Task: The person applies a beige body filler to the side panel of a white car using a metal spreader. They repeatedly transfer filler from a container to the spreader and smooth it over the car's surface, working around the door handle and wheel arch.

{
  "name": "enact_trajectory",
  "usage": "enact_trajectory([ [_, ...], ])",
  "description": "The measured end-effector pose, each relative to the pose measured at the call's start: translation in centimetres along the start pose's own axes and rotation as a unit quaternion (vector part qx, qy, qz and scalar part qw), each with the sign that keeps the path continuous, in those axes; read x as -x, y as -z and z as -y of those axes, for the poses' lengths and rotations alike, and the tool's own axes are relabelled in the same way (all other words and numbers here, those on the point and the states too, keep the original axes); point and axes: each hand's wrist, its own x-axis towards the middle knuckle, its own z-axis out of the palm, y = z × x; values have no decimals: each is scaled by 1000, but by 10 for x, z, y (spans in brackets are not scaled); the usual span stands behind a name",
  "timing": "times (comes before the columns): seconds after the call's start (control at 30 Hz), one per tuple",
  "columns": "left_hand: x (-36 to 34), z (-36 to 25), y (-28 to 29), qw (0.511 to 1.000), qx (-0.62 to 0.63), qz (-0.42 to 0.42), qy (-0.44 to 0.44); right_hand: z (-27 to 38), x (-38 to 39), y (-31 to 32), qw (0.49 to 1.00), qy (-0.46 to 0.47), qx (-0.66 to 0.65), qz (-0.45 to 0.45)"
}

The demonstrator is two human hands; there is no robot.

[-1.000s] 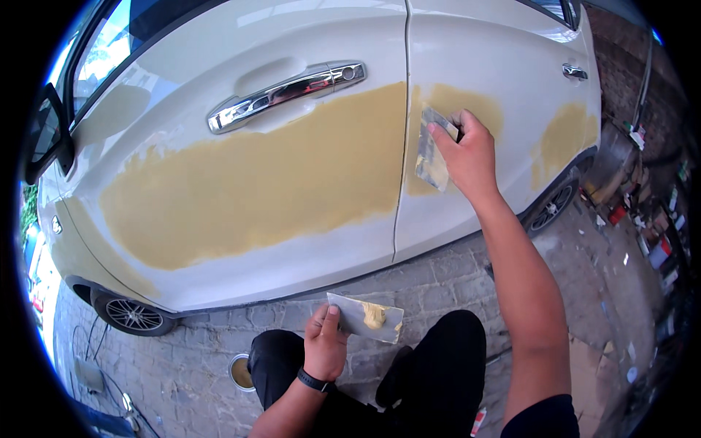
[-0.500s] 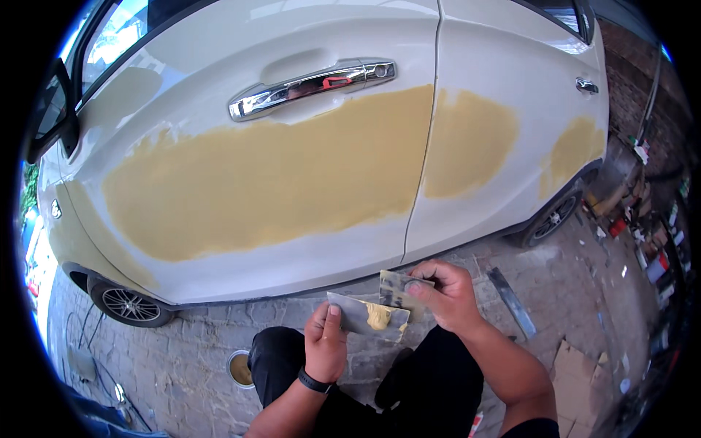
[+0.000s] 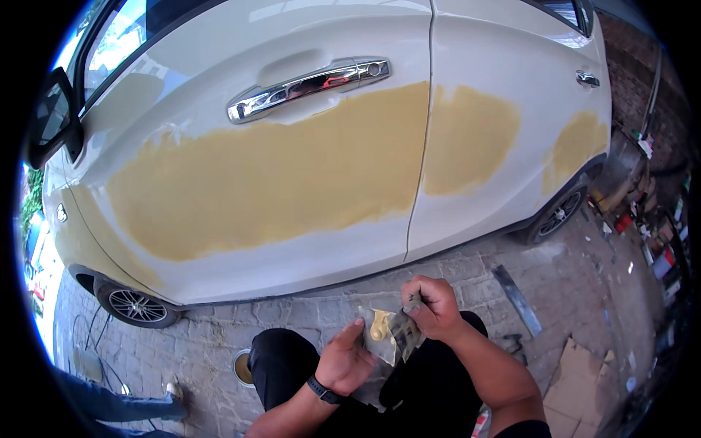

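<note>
My left hand [image 3: 346, 360], with a dark band at the wrist, grips a flat putty plate [image 3: 385, 352] by its edge. A lump of yellowish body filler [image 3: 380, 325] sits on that plate. Pinched in my right hand [image 3: 433, 307] is a thin, smudged putty spreader [image 3: 407, 331], tilted, its edge against or very near the filler plate. Both are held above my knees. Ahead stands a white car door [image 3: 328, 255] with a broad patch of yellow-tan filler [image 3: 277, 182] below its chrome handle [image 3: 310, 89].
An open can [image 3: 242, 369] stands left of my knee on the paving. A long flat metal bar [image 3: 516, 301] and cardboard [image 3: 577, 383] lie to the right. Clutter lines the far right. Another person's leg [image 3: 128, 401] shows at lower left.
The plate in my left hand has turned and tipped, and my left hand has moved right and down. The spreader is now more upright. The other person's leg has come further into view.
</note>
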Motion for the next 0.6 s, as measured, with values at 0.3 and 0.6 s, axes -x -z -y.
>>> enact_trajectory([
  [0.3, -6, -26, 10, 989, -4, -7, -151, -42, -18, 69, 827, -233, -311, -406],
  [0.6, -17, -14, 9, 983, -62, -18, -171, 21, -115, 72, 959, -61, 14, -277],
])
